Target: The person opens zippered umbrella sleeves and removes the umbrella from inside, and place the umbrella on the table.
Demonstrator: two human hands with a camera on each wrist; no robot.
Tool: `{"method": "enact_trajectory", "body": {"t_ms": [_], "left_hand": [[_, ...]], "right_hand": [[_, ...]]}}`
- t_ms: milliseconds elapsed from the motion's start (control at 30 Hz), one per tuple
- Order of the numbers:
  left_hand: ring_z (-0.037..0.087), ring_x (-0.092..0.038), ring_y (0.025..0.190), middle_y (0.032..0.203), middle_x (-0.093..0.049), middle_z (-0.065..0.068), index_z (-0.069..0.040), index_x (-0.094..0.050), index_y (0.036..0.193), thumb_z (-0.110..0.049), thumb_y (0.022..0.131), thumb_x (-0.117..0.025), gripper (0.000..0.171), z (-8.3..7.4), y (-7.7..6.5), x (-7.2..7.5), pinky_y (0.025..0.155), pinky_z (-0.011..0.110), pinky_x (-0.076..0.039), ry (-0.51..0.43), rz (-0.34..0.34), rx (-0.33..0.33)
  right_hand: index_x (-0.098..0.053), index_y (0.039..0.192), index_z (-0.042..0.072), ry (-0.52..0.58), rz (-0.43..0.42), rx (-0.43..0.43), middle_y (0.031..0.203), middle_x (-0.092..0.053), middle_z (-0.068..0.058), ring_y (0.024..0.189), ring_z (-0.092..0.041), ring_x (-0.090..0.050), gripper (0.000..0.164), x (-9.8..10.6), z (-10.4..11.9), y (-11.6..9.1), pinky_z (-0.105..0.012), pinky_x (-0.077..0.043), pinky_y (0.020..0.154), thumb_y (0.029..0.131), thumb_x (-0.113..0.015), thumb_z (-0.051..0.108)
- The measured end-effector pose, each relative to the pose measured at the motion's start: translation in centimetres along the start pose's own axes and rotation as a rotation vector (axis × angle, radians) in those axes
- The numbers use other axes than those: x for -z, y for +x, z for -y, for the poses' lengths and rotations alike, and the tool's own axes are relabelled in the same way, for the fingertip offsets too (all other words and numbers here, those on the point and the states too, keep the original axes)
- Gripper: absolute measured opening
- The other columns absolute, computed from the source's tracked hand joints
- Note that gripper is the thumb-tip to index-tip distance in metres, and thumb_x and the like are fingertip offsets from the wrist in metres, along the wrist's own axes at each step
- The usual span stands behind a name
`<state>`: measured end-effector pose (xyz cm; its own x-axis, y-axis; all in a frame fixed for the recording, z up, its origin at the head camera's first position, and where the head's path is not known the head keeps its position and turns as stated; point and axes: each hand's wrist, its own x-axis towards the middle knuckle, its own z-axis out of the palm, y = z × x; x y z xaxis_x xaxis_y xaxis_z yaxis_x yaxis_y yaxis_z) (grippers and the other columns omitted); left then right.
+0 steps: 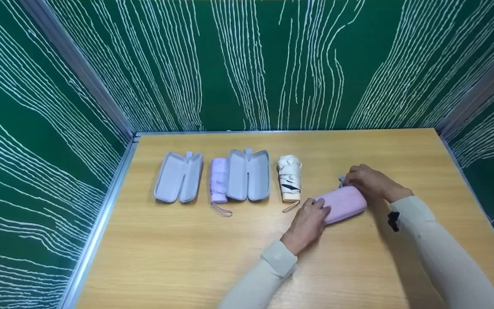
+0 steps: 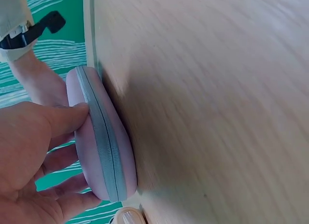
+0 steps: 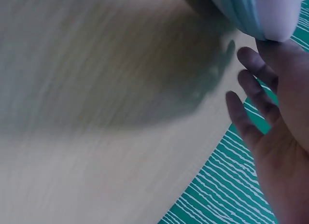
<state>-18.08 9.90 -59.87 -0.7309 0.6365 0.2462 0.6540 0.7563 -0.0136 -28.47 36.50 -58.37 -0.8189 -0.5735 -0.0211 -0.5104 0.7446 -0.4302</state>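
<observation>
A pink zippered case [image 1: 342, 205] lies on the table at the right, its two halves together along a grey zipper [image 2: 104, 137]. My left hand [image 1: 309, 221] grips its left end, with the thumb against the zipper side and the fingers over the top. At the case's far edge, beside a small grey strap [image 1: 341, 180], is my right hand [image 1: 369, 182]. In the right wrist view, three of its fingers [image 3: 258, 118] extend loosely past the case's end. The thumb and forefinger tips are hidden behind the case, so I cannot tell what they pinch.
Left of the hands lies a cream folded umbrella [image 1: 290, 178] with a wrist loop. Further left, an unfolded grey case [image 1: 237, 176] overlaps a lilac folded umbrella [image 1: 218, 180]. Another unfolded grey case [image 1: 172, 178] lies at the far left. Green walls [image 1: 238, 64] with white lines surround the wooden table [image 1: 178, 257].
</observation>
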Motion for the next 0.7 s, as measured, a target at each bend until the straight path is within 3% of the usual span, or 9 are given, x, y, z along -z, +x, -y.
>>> {"method": "enact_trajectory", "body": {"t_ms": [233,467,700], "left_hand": [[0.015,-0.064,0.101,0.112,-0.07,-0.004,-0.022,-0.079,0.117,-0.025,0.095,-0.076,0.023,-0.1,0.0,-0.2,0.086,0.022,-0.055,-0.014,-0.009,0.009],[0.015,-0.064,0.103,0.111,-0.069,-0.004,-0.021,-0.079,0.115,-0.023,0.094,-0.076,0.021,-0.1,0.1,-0.1,0.086,0.022,-0.056,-0.041,-0.004,0.019],[0.016,-0.064,0.105,0.113,-0.069,-0.004,-0.021,-0.079,0.116,-0.022,0.094,-0.077,0.022,-0.1,0.0,0.1,0.086,0.022,-0.056,-0.076,0.015,0.032]], "right_hand": [[-0.081,0.1,0.016,0.002,-0.109,-0.033,0.107,-0.069,-0.002,0.104,-0.023,-0.057,0.029,-0.9,-0.2,-1.3,-0.048,-0.054,0.09,0.099,-0.063,-0.007],[-0.081,0.105,0.007,-0.172,-0.142,-0.033,0.109,-0.07,-0.01,0.103,-0.03,-0.06,0.025,-1.4,0.2,-1.5,-0.05,-0.056,0.09,0.096,-0.065,-0.01],[-0.08,0.107,0.005,-0.217,-0.182,-0.074,0.11,-0.07,-0.012,0.104,-0.031,-0.06,0.026,-2.0,0.4,-2.0,-0.052,-0.057,0.092,0.095,-0.065,-0.013]]}}
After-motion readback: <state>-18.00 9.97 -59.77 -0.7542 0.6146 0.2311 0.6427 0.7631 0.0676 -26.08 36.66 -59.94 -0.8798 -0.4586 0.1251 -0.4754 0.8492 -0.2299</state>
